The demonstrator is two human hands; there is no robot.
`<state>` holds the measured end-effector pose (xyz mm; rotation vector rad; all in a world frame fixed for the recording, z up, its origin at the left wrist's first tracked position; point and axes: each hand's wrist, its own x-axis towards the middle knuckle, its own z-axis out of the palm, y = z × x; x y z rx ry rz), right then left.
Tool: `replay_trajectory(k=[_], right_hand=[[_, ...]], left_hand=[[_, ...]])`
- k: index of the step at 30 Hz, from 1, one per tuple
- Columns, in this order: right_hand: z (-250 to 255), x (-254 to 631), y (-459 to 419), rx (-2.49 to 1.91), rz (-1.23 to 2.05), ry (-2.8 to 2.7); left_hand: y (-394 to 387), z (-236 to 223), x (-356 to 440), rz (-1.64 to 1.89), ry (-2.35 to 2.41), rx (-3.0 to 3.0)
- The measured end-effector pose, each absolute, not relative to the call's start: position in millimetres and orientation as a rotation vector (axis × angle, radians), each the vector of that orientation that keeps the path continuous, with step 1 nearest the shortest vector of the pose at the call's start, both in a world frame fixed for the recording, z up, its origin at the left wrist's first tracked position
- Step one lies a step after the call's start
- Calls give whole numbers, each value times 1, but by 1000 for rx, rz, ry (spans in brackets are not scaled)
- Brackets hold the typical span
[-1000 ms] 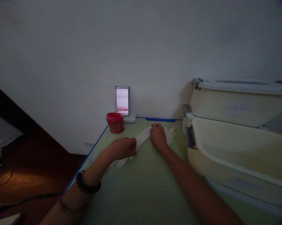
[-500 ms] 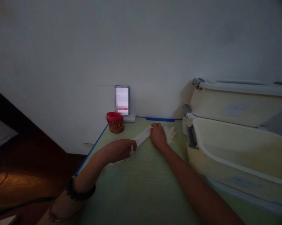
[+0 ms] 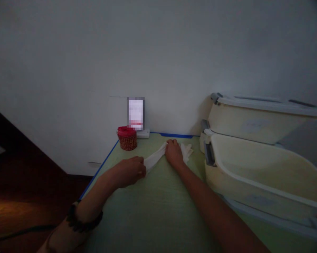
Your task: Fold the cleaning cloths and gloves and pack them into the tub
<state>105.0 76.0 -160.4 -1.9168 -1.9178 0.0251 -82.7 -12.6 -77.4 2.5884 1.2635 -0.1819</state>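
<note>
A thin white glove is stretched out low over the green tabletop. Its finger ends fan out on the right, past my right hand, which is closed around the middle of it. My left hand grips the other end, the cuff side, with its fingers curled and the fingertips partly hidden. Between my two hands the fabric is drawn into a narrow band that slants up to the right.
A red woven basket stands at the table's back left, in front of a lit phone on a white base. To the right sit cream storage bins with grey latches. Blue tape runs along the table edges.
My left hand has closed on the cuff end, which earlier trailed out below it to the left. My right hand keeps its grip. The view has shifted slightly.
</note>
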Motion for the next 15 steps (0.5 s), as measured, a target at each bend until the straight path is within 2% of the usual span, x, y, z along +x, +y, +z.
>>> replay_trajectory(k=[15], right_hand=[[-167,113,81,-1809,74,-1910]], left_hand=[[-17,-83,-79,15,1443,2642]])
